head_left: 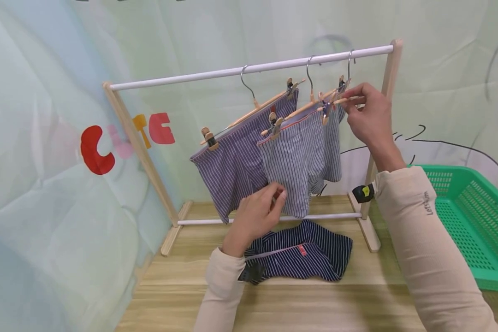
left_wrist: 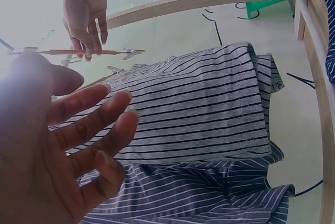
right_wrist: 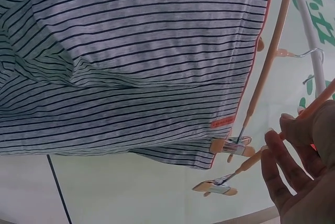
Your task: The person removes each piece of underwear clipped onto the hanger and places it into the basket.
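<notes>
My right hand [head_left: 371, 117] pinches the bar of a clip hanger [right_wrist: 247, 164] between thumb and fingers, near the right end of the rack. In the right wrist view this hanger's near clip [right_wrist: 214, 186] has no cloth in it. Beside it, light grey striped shorts [head_left: 290, 157] hang by their waistband from another clip hanger [head_left: 300, 110]. My left hand [head_left: 257, 212] is in front of the lower part of these shorts, fingers loosely bent and holding nothing. Further left, purple striped shorts [head_left: 228, 170] hang from a third hanger [head_left: 259, 107].
A wooden rack with a white rod [head_left: 182, 76] stands on the wood-grain table [head_left: 182, 286]. Navy striped shorts [head_left: 315, 258] lie on the table below the hanging clothes. To the right is a green plastic basket [head_left: 495, 200]. A printed cloth backdrop is behind the rack.
</notes>
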`<action>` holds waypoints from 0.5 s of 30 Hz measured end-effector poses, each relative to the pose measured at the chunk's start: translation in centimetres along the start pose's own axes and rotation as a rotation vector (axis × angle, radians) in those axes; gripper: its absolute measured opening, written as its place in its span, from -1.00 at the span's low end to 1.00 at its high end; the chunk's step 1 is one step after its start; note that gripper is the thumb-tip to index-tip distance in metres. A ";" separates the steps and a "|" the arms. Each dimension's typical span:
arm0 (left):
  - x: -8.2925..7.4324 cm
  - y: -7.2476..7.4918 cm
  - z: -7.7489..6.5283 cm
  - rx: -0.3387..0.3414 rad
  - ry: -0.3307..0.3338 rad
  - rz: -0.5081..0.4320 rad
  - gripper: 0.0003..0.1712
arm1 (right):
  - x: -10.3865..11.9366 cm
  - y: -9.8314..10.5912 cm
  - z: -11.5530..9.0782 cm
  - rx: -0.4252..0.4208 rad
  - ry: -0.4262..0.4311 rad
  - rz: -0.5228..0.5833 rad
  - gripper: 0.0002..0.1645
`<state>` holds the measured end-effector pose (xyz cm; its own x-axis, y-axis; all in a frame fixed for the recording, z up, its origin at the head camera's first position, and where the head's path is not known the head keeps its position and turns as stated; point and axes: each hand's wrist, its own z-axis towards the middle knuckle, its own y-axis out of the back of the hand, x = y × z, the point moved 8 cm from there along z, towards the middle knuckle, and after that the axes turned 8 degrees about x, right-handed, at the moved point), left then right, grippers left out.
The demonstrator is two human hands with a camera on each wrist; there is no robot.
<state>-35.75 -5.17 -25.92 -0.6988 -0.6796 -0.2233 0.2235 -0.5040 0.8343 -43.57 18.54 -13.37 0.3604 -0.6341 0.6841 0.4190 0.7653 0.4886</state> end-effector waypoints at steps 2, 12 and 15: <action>0.0 -0.1 0.0 0.006 0.000 0.002 -0.73 | -0.1 0.0 -0.1 -0.005 0.008 0.002 -0.70; 0.0 -0.3 0.2 0.005 -0.007 -0.009 -0.77 | 0.1 0.6 -0.6 -0.049 0.069 -0.025 -0.69; -0.1 -0.3 0.2 -0.002 -0.017 -0.014 -0.77 | -0.1 0.7 -0.9 -0.063 0.089 -0.041 -0.68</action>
<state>-35.89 -4.85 -26.05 -0.7131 -0.6633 -0.2270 0.2145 -0.5147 0.8301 -42.58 18.97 -13.57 0.4137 -0.6740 0.6121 0.4853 0.7321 0.4781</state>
